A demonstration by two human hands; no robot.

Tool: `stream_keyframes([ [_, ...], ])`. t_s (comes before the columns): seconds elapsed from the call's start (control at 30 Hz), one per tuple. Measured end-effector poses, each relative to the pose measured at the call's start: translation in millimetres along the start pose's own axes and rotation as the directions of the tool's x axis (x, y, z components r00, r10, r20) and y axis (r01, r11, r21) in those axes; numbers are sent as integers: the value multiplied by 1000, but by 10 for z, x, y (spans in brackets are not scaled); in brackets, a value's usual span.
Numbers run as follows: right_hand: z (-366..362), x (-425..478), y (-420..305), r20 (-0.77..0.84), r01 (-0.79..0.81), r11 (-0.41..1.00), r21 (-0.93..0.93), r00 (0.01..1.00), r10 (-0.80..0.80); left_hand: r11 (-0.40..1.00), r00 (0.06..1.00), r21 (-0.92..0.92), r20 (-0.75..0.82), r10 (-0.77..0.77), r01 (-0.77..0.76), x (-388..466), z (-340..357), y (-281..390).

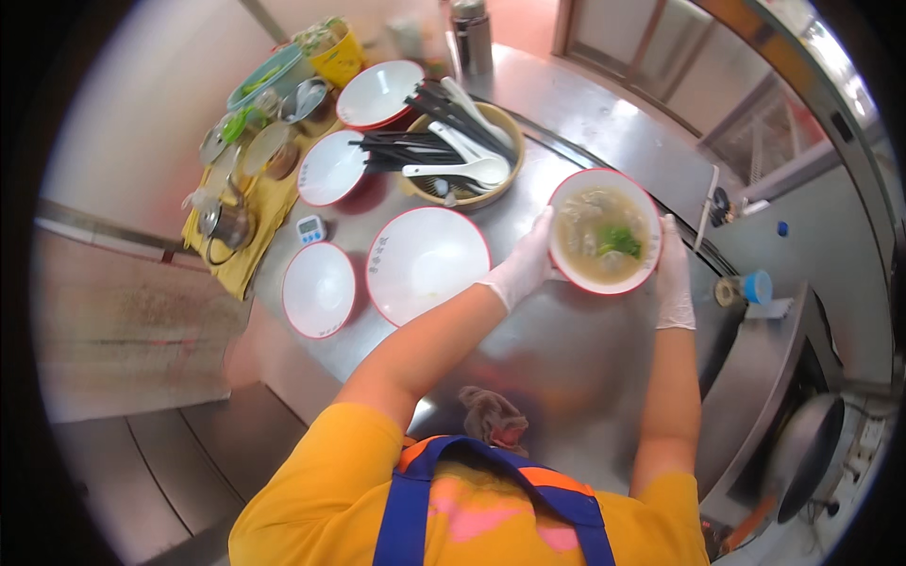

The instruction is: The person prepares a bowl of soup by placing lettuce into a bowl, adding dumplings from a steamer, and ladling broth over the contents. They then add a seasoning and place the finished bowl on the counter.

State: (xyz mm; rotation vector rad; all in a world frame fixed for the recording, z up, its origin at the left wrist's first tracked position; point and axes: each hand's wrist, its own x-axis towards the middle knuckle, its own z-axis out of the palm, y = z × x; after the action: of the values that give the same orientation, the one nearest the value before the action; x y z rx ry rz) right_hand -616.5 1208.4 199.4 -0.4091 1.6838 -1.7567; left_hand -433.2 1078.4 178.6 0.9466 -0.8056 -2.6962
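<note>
Between my two gloved hands is a red-rimmed white bowl of cloudy soup, with chopped green herbs on top. My left hand grips the bowl's left side, and my right hand grips its right side. Fingers under the bowl are hidden, so I cannot tell whether its base touches the table. A large white bowl, nearly bare inside, stands to the left of my left hand. Farther left is a smaller white bowl.
Black chopsticks and white spoons fill a basket at the back. Near it are more white bowls, a timer and a glass teapot on a yellow cloth. A rag lies at the front edge; a pan is lower right.
</note>
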Motion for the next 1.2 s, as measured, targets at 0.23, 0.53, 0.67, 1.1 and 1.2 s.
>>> stream_keyframes([
  [0.23,-53,290,59,52,-6,1000,-5,999,6,998,993,-53,-120,21,-27,133,116,136],
  [0.53,23,-66,66,-204,328,755,-568,832,-515,943,968,221,85,236,-250,-1003,-321,-3],
  [0.67,371,-631,-2,-233,381,753,-537,791,-566,976,940,-190,339,-40,110,-2146,-1464,-270],
  [1.1,3178,-579,-103,552,766,256,-590,614,-564,965,814,78,-523,253,-250,-3111,-3010,249],
  [1.2,3681,-298,-17,584,758,199,-621,617,-528,971,839,143,-488,239,-193,-3049,-3088,515],
])
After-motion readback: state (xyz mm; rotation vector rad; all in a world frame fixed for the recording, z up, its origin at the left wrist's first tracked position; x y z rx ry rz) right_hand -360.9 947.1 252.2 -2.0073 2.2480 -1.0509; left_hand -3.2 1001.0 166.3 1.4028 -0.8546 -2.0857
